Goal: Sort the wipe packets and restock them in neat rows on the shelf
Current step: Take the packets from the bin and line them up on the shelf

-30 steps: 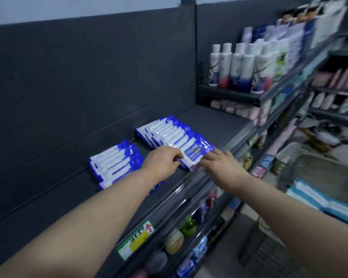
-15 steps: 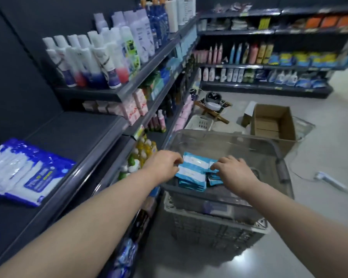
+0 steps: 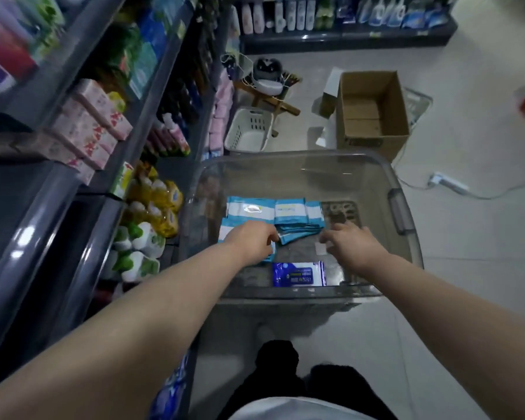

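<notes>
L hand (image 3: 250, 241), R hand (image 3: 353, 247) deeper — on teal pkts (image 3: 297, 212)

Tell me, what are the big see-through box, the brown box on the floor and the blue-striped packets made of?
See-through box: clear glossy plastic, since the floor shows through its walls. Brown box: dull cardboard, by its folded flaps. Packets: probably shiny plastic film; light glints off one.

In the clear plastic bin (image 3: 376, 177) at 12 o'clock, our left hand (image 3: 250, 239) curls over the teal wipe packets (image 3: 288, 212). Our right hand (image 3: 350, 245), blurred, hangs just beside their stack. A dark-blue wipe packet (image 3: 299, 273) lies by the near wall. At 1 o'clock beyond stands a cardboard box (image 3: 373, 116).
</notes>
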The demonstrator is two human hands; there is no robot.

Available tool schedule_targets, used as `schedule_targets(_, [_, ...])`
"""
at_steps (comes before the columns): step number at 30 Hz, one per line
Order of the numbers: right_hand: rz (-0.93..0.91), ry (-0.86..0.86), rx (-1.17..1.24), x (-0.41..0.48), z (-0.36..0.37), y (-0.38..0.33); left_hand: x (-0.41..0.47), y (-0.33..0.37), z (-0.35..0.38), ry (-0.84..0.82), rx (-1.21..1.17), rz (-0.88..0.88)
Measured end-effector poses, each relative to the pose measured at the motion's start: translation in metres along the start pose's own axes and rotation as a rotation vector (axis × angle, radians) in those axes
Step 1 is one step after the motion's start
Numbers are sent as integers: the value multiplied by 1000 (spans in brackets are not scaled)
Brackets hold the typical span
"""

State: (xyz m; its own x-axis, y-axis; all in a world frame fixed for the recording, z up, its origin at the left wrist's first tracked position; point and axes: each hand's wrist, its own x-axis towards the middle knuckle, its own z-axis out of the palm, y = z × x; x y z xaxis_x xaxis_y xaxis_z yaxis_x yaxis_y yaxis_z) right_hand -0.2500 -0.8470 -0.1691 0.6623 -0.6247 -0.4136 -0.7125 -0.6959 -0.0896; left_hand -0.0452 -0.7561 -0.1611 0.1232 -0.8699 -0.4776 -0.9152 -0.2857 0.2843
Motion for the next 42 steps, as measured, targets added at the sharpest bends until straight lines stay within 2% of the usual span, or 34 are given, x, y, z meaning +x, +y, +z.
schedule_targets(5, [52,-181,32,31,31,11,45,-11,34,-128,-5,0])
schedule_targets(9, [-18,-349,-7,67,60,11,68,-19,60,-149,-68,-47])
schedule_targets(16, [-150,-410,-47,114,119,3,93,-30,90,-151,-165,-151])
schedule_targets(21, [-185,-460,-56,114,139,1,104,-29,99,-173,-215,-220])
schedule_targets(25, [-204,-386,-2,115,142,5,109,-23,101,-176,-235,-241])
schedule_targets(30, [-153,-408,-21,126,141,8,118,-19,107,-187,-233,-249])
schedule_targets(33, [-42,-393,16,122,123,27,121,-16,110,-217,-203,-235])
schedule_targets(37, [179,-266,75,109,90,60,127,-4,119,-279,-89,-175])
schedule_targets(42, [204,-195,64,95,83,61,135,23,141,-350,98,-77])
